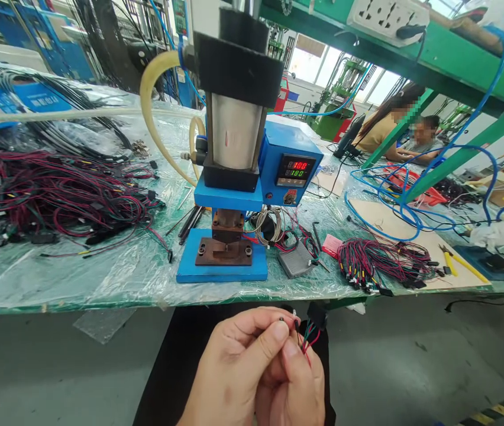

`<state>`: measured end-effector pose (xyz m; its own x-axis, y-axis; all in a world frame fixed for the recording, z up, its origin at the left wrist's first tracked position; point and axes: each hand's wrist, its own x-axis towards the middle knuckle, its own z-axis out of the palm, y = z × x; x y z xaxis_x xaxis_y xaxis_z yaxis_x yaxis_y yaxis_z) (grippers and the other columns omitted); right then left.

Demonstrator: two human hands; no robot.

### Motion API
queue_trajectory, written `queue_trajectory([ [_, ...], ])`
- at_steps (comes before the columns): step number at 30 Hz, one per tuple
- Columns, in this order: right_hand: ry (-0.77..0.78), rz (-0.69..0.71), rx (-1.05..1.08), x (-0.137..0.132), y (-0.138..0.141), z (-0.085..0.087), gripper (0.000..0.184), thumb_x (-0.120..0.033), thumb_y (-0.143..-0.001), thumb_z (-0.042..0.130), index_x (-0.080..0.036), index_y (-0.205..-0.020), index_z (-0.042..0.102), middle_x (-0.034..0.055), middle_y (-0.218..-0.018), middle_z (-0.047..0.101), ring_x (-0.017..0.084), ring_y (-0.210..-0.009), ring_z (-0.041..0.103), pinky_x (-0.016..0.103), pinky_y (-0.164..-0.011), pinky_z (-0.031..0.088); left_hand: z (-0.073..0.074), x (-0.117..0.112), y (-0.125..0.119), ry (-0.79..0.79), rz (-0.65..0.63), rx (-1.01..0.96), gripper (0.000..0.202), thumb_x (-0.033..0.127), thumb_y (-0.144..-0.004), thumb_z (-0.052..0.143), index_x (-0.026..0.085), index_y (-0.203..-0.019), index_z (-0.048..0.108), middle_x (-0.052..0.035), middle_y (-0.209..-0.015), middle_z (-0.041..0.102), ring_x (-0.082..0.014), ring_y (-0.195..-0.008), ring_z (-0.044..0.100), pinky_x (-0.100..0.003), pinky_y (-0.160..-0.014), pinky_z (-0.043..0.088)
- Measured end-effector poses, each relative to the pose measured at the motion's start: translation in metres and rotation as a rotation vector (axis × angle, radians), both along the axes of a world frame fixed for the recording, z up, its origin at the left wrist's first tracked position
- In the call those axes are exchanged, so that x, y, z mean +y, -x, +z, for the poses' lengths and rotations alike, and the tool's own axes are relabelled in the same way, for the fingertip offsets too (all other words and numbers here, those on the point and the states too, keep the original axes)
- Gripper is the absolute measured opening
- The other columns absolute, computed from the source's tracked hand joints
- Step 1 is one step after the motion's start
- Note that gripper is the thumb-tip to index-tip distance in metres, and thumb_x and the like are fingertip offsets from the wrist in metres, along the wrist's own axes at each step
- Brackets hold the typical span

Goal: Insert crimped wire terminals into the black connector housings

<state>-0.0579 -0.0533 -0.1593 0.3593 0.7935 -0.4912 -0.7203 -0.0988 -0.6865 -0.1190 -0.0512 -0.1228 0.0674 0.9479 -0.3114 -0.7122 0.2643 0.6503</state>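
In front of the bench edge, low in the head view, my two hands are held close together over my lap. The thumb and forefinger of my left hand (236, 364) are pinched, with a tiny dark tip, apparently a wire end, showing between them. My right hand (299, 378) grips the thin red, green and black wires of a wire harness (309, 336). A black connector (317, 315) on this harness sticks up past the right fingers. Beside the fingertips, a short black lead (296, 324) ends in a pale tip. Most of what lies between the palms is hidden.
Ahead stands a blue pneumatic press (234, 198) with a lit temperature display (295, 170). Heaped red-black cables (57, 195) lie left, a smaller cable bundle (380, 260) right. Yellow-handled cutters (449, 263) lie at right. Two people (387, 127) sit beyond the green frame.
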Motion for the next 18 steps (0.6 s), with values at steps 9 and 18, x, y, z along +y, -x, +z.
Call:
queue_trajectory([
  [9, -0.076, 0.268, -0.026, -0.015, -0.018, -0.041, 0.033, -0.041, -0.067, 0.093, -0.022, -0.092, 0.082, 0.0106, -0.100, 0.083, 0.029, -0.099, 0.077, 0.042, -0.087, 0.064, -0.007, -0.005, 0.011, 0.075, -0.044, 0.241, 0.018, 0.042, -0.086, 0.079, 0.025, -0.092, 0.080, -0.0009, -0.079, 0.076, -0.0100, -0.064, 0.064, -0.017, -0.065, 0.054],
  [18, -0.279, 0.584, -0.239, -0.007, -0.025, -0.017, 0.034, -0.050, -0.088, 0.074, -0.020, -0.102, 0.078, 0.0051, -0.087, 0.073, 0.019, -0.082, 0.065, 0.034, -0.086, 0.055, -0.005, 0.002, 0.018, -0.004, 0.026, 0.457, 0.012, 0.039, -0.085, 0.079, 0.027, -0.090, 0.080, -0.0019, -0.115, 0.076, -0.0195, -0.109, 0.068, -0.022, -0.094, 0.052],
])
